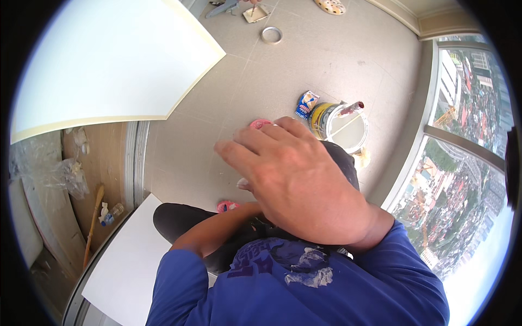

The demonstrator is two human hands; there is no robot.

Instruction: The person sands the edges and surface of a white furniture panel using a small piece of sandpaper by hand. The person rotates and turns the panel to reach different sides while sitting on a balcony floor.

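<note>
Large and close in the head view, my right hand (296, 179) is raised with its back toward me. Its fingers are apart and loosely bent, pointing left, and nothing shows in them. My left forearm (223, 231) reaches across my lap and passes behind the right hand, which hides my left hand. Beyond the right hand stands a paint bucket (323, 120) with whitish contents. A tool with a reddish, paint-stained handle (350, 109) lies across its rim. A blue packet (306, 104) is beside the bucket. Pink footwear (227, 206) shows near my bent dark-clothed legs.
A large white panel (109, 65) with pale edging fills the upper left. Ahead on the floor lies a tape roll (272, 36); another person's hand is near a small tray (256, 13). Windows (467, 108) line the right. Plastic sheeting (54, 174) and a wooden stick (93, 223) lie left.
</note>
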